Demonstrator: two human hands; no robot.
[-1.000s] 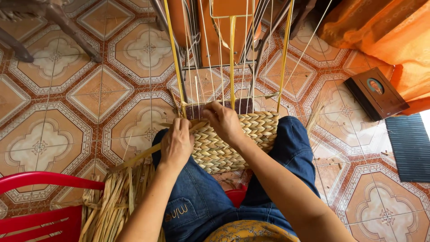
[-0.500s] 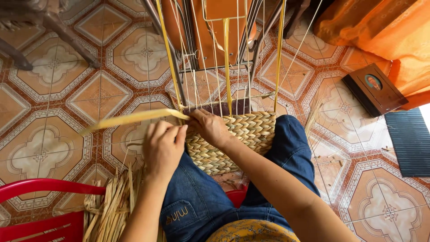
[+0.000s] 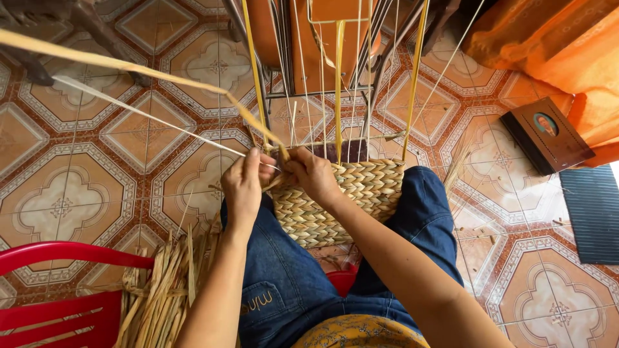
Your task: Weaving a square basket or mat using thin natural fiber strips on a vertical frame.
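Note:
A half-woven straw basket (image 3: pixel 348 200) rests between my knees, with thin upright stakes (image 3: pixel 338 84) rising from its rim. My left hand (image 3: pixel 244 183) pinches a long flat straw strand (image 3: pixel 129 67) at the basket's left rim; the strand runs up and away to the upper left. My right hand (image 3: pixel 314 175) presses on the rim right beside it, fingers closed on the same strand and weave. The two hands touch at the rim. I sit in blue jeans (image 3: pixel 290 283).
A bundle of dry straw (image 3: pixel 164 290) lies at my lower left beside a red plastic chair (image 3: pixel 58 290). An orange metal frame (image 3: pixel 322 38) stands ahead on the patterned tile floor. Orange cloth (image 3: pixel 554 45), a dark framed box (image 3: pixel 547 134) and a dark mat (image 3: pixel 593 212) sit right.
The straw strand has been pulled out from low at my left to stretch far up and left. Both hands have closed together at the basket's left rim.

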